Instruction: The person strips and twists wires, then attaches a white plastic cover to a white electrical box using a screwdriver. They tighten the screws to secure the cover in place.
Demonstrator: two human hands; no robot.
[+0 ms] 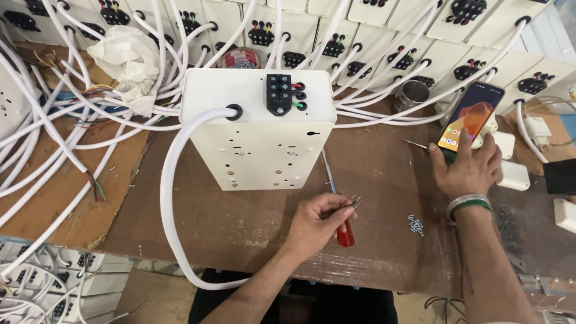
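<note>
Head view, left hand: the left hand [315, 223] is seen near the front edge of the brown table [384, 180], fingers curled shut around a few small screws [354, 202] pinched at the fingertips; the count cannot be told for certain.
Head view, screwdriver: a red-handled screwdriver [344, 231] is laid on the table just under the left hand, its shaft running up beside the box.
Head view, right hand: the right hand [467, 169] is closed around the lower part of a smartphone [471, 116], which is held tilted with its lit screen turned up; a bangle [468, 203] is worn on the wrist.
Head view, box: a white metal box [259, 129] is stood on the table just above the left hand, with a black terminal block [279, 93] on top and a thick white cable [170, 192] looped out of its left side.
Head view, loose screws: a small pile of loose screws [414, 224] is found between the two forearms.
Head view, surroundings: rows of like white boxes [420, 36] are lined along the back, a steel cup [411, 93] is set near the phone, and crumpled white cloth [129, 63] is left among the cables.
</note>
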